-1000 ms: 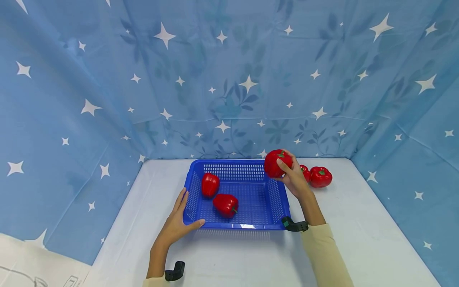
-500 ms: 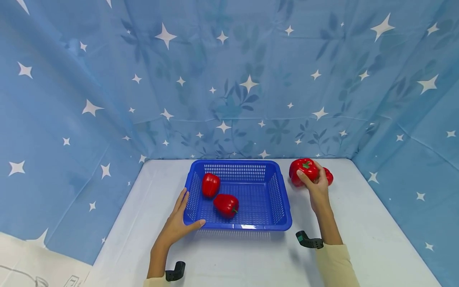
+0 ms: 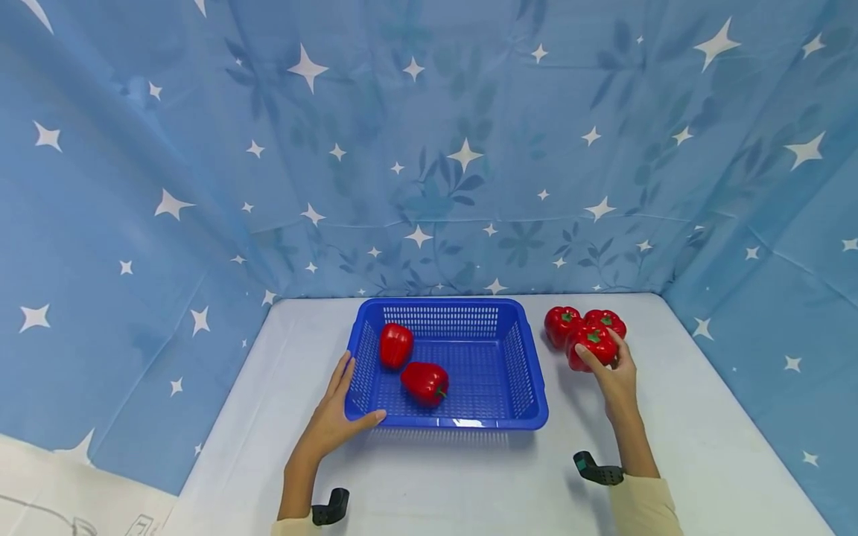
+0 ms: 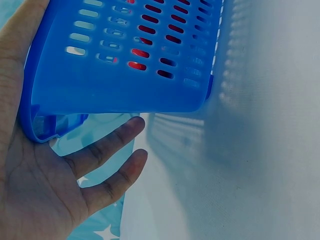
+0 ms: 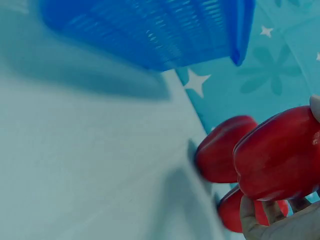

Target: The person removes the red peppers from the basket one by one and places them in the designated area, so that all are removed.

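My right hand (image 3: 618,383) grips a red bell pepper (image 3: 587,350) with thumb and fingers, right of the blue basket (image 3: 476,380). In the right wrist view the held pepper (image 5: 280,155) hangs over the tabletop, overlapping two others. Those, one bell pepper (image 3: 561,321) and another bell pepper (image 3: 608,318), sit just behind it. My left hand (image 3: 328,424) rests at the basket's front left corner, thumb along the front rim and fingers stretched along the left side. In the left wrist view two fingers (image 4: 117,175) extend straight beneath the basket's rim.
Two more bell peppers lie inside the basket, one pepper (image 3: 396,345) at its back left and one pepper (image 3: 424,384) nearer the front. The white tabletop (image 3: 456,484) ends at a blue star-patterned curtain (image 3: 429,186) behind and at both sides.
My right hand has carried the bell pepper from over the basket's right side out to the right and nearer the front, beside the other two. The left hand stays at the basket corner.
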Motion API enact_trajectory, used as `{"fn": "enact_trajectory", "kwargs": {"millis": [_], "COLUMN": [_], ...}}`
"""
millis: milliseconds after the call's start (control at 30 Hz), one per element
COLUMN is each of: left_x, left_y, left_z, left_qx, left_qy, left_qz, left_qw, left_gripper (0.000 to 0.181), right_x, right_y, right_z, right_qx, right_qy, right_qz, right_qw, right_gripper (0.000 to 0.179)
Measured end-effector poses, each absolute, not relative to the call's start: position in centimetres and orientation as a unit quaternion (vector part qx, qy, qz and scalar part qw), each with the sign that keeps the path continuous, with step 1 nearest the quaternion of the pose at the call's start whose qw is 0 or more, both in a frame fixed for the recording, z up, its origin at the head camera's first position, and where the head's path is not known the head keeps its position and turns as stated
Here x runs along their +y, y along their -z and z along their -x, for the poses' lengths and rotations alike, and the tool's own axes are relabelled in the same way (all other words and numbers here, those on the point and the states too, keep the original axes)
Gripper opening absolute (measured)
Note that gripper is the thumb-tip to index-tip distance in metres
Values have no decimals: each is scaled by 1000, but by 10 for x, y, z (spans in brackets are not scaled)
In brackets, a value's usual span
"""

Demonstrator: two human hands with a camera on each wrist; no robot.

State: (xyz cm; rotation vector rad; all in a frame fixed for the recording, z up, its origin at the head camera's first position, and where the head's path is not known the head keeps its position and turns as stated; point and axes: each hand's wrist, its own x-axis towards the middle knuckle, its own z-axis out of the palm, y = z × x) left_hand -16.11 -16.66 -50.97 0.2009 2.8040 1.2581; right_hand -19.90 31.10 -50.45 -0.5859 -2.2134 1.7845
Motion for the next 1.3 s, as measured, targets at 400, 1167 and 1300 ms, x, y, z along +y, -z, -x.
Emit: {"fn": "enact_trajectory", "kwargs": {"millis": [400,1167,1300], "left_x": [-166,-166,-166], "left_y": [511,512,511], "left_z": [161,162,161], "left_qx": [911,910,909], "left_qy": [-407,-409,-409], "left_qz": [-67,-68,-67], "left_qw": [30,26,28], "left_gripper": [114,114,114], "right_x": [318,315,313], "right_y": [523,541,544], "right_z": [200,203,204], "right_qx": [-767,-775,-772], "right_qy": [-601,-595,-599], "right_qz": [206,192,196], "right_qw": [91,86,82], "right_gripper": [87,88,89]}}
